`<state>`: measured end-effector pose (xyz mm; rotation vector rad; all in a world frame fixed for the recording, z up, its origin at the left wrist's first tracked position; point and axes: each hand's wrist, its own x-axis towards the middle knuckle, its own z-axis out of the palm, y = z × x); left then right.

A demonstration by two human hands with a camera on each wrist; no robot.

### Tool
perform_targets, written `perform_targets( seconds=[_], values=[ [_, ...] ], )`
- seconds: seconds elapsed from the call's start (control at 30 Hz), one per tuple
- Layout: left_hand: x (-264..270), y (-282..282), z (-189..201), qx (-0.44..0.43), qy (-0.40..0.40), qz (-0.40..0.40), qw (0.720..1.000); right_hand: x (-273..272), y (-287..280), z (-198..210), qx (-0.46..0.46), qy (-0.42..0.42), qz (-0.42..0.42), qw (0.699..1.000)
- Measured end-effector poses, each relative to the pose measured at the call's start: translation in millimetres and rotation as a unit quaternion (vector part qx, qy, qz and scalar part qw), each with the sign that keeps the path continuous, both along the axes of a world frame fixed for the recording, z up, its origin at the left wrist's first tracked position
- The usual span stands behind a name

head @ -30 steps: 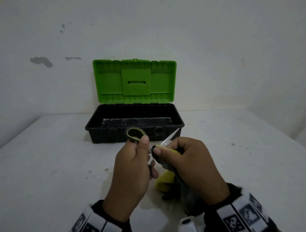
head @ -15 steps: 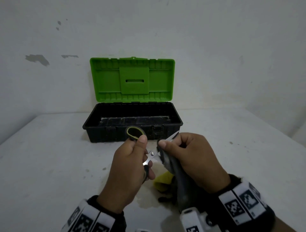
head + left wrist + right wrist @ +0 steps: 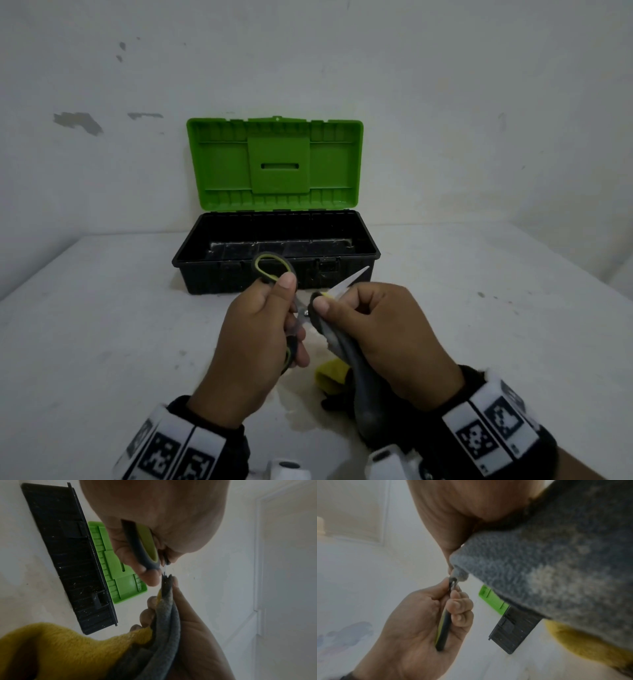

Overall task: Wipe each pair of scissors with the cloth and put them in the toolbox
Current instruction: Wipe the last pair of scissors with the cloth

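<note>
Before the open toolbox (image 3: 274,270), left hand (image 3: 255,346) gripped scissors (image 3: 274,270) by the handles, right hand (image 3: 383,339) pinched cloth (image 3: 346,353) round blade mid-wipe; next, probably draw cloth toward the tip.

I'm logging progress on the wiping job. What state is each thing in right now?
toolbox: lid up, no scissors visible inside.
scissors: out of the toolbox, handles gripped, blade partly wrapped in cloth, tip showing.
cloth: bunched around the blade, its end hanging down.
left hand: grips the scissors' handles.
right hand: pinches the cloth onto the blade.
table: stained under the hands.
</note>
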<state>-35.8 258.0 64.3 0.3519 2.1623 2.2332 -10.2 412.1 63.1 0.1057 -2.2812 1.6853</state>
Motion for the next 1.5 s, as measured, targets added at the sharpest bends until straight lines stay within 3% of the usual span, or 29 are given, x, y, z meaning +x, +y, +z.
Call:
perform_targets(
  seconds=[0.17, 0.3, 0.47, 0.63, 0.77, 0.97, 1.23, 1.33, 1.5],
  values=[
    [-0.5, -2.8, -1.5, -0.009, -0.013, -0.001, 1.0, -10.2, 15.0, -0.3, -0.024, 0.025, -0.089, 0.995],
    [-0.9, -3.2, -1.6, -0.017, -0.024, 0.001, 1.0, -4.8, 9.2, -1.2, -0.002, 0.006, -0.046, 0.999],
    [1.6, -4.6, -1.6, -0.017, -0.038, 0.005, 0.999, -13.6, 27.4, 5.6, -0.023, 0.016, -0.097, 0.995],
    [2.0, -6.3, -2.6, -0.037, -0.041, -0.002, 0.998, -5.7, 17.4, 2.7, -0.004, -0.005, -0.029, 1.0],
    [2.0, -2.2, -2.0, -0.018, -0.05, 0.001, 0.999, -11.9, 30.1, 7.3, -0.049, -0.005, -0.076, 0.996],
    [1.5, 0.8, -1.3, -0.014, -0.043, -0.004, 0.999, -3.5, 14.7, 1.3, -0.073, -0.028, -0.018, 0.997],
    [3.7, 5.4, 2.8, 0.018, -0.015, 0.025, 0.999, -19.7, 51.8, 13.6, -0.193, -0.018, -0.11, 0.975],
    [1.2, 5.3, 1.8, -0.001, -0.006, 0.047, 0.999, -10.0, 56.9, 21.6, -0.159, 0.01, -0.11, 0.981],
    [0.0, 13.1, -5.4, -0.058, 0.068, 0.07, 0.994, 2.2, 31.9, 21.6, -0.006, 0.028, -0.056, 0.998]
  ],
)
